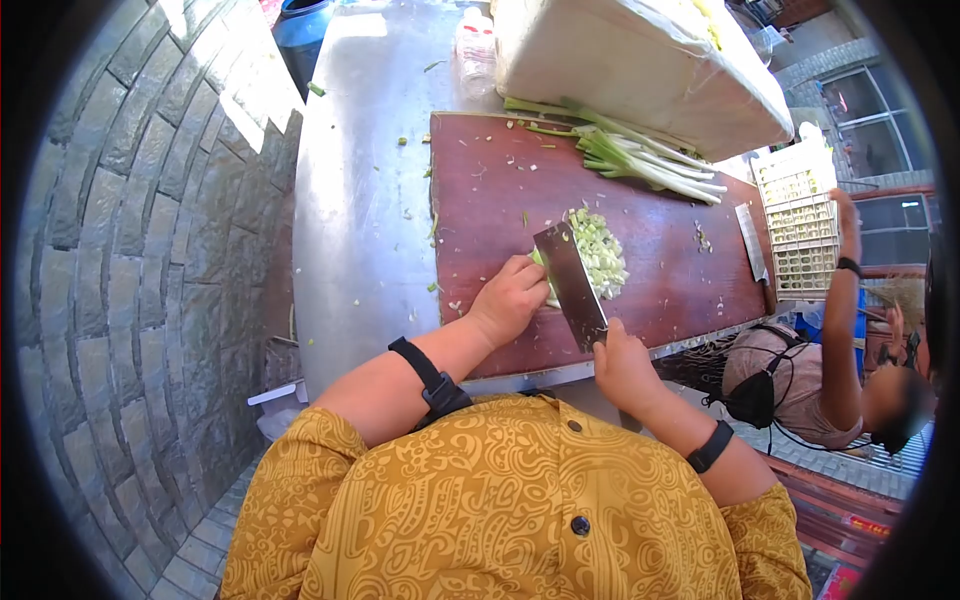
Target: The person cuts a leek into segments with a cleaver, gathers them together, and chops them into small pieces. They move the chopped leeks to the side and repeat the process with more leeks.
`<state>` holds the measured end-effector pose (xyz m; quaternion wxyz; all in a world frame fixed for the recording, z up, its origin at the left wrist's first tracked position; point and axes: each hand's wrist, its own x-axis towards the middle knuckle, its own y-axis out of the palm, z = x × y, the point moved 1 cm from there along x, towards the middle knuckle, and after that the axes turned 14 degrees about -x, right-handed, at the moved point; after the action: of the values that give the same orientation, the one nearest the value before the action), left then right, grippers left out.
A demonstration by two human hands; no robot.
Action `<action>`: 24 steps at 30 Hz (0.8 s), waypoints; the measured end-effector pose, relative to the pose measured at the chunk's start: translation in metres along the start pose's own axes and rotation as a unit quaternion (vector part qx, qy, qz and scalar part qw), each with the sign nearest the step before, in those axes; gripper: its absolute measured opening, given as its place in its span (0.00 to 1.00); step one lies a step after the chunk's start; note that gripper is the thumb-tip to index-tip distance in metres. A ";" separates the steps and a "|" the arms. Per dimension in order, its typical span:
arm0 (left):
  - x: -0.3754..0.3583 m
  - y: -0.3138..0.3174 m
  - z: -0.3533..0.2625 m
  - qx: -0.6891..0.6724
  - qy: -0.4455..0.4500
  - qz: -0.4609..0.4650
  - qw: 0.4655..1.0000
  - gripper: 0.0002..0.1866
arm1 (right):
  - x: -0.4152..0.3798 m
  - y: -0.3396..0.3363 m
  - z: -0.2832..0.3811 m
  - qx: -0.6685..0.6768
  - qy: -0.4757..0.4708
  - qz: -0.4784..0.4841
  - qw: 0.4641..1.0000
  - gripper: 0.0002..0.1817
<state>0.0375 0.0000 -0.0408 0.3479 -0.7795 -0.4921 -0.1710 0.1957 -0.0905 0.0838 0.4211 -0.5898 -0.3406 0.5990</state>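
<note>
My right hand (625, 370) is closed round the handle of a cleaver (570, 290), whose broad dark blade slants across the reddish-brown cutting board (480, 200). Just left of the blade, the curled fingers of my left hand (512, 300) press on green onions; only bits of green and white show past the fingers and blade. Chopped green onion (600, 255) lies in a pale heap against the blade's right side. Farther back on the board rests a bunch of whole green onions (650, 165), white ends pointing right.
A second knife (750, 243) lies at the board's right end. Behind the board stand a large white foam box (640, 70) and a clear bottle (475, 60). Scraps dot the metal table (350, 220). At right, another person (800, 380) touches a white plastic crate (797, 220).
</note>
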 end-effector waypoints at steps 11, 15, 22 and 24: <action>0.005 0.000 0.000 -0.011 -0.002 -0.014 1.000 0.06 | 0.026 0.000 0.002 -0.023 -0.027 0.024 0.999 0.12; 0.004 0.002 -0.002 -0.010 -0.003 -0.007 1.000 0.07 | 0.056 0.018 0.011 -0.004 -0.022 -0.017 1.000 0.12; 0.001 -0.003 -0.001 -0.043 -0.008 0.007 0.999 0.07 | 0.072 0.044 -0.003 0.177 0.086 -0.125 0.972 0.14; 0.002 -0.005 -0.003 -0.056 -0.006 0.010 0.998 0.08 | 0.066 0.039 -0.005 0.299 0.155 -0.060 0.940 0.15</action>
<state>0.0343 0.0005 -0.0361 0.3021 -0.8036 -0.4761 -0.1906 0.1997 -0.0467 0.0208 0.6607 -0.5011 -0.1113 0.5477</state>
